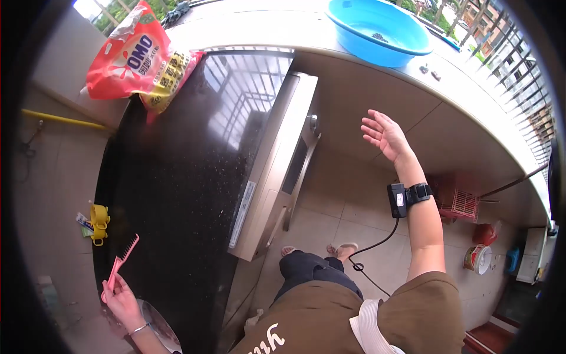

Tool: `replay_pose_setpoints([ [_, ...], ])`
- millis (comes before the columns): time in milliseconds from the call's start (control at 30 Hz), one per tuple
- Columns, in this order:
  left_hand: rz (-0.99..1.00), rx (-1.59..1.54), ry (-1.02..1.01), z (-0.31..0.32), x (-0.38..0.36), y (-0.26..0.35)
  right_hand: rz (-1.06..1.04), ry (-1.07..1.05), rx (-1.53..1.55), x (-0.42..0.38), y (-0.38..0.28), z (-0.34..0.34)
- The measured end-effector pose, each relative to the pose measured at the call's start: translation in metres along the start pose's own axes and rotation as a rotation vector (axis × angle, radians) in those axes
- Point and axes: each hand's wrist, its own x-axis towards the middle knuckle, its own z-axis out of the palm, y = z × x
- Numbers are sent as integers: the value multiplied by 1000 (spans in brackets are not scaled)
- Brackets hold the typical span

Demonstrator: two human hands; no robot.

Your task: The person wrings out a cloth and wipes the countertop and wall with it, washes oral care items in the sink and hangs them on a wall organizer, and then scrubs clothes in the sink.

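Observation:
A pink comb (121,259) with dark teeth is in my left hand (125,301), its fingers closed around the handle. The comb tilts up over the near left corner of a glossy black top (177,206). Just beyond the comb, a yellow plastic holder (99,224) with small packets or tubes sits at the edge of that top. My right hand (386,137) is raised away from any object, fingers stretched out and nothing in it. A black device (398,200) is strapped to my right forearm, and a cable hangs from it.
A red OMO detergent bag (138,62) stands at the far end of the black top. On the white ledge (265,26) is a light blue basin (377,50). A pink wire cage (463,203) and a white-lidded bucket (480,259) stand on the tiled floor at right.

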Motion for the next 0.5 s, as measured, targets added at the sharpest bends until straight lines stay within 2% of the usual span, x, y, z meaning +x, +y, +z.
replay_pose_setpoints([
  [67, -17, -122, 82, 2, -28, -35, 311, 16, -108, -20, 74, -30],
  [100, -54, -204, 114, 7, -52, -49, 470, -3, -291, -33, 100, -33],
  [133, -36, -259, 149, -16, -66, -62, 628, -18, -489, -36, 112, -33],
  [167, -48, -312, 232, -26, -90, -69, 652, -57, -543, -31, 109, -26],
  [233, -103, -416, 379, -42, -137, -73, 473, -326, -675, -26, 94, -8],
  [367, -2, -448, 474, -77, -219, -38, -12, -438, -811, 7, 23, 72],
  [467, 206, -403, 590, -97, -261, -11, -241, -585, -828, -14, -2, 134],
  [500, 211, -391, 581, -102, -273, -7, -233, -647, -854, -15, 2, 144],
])
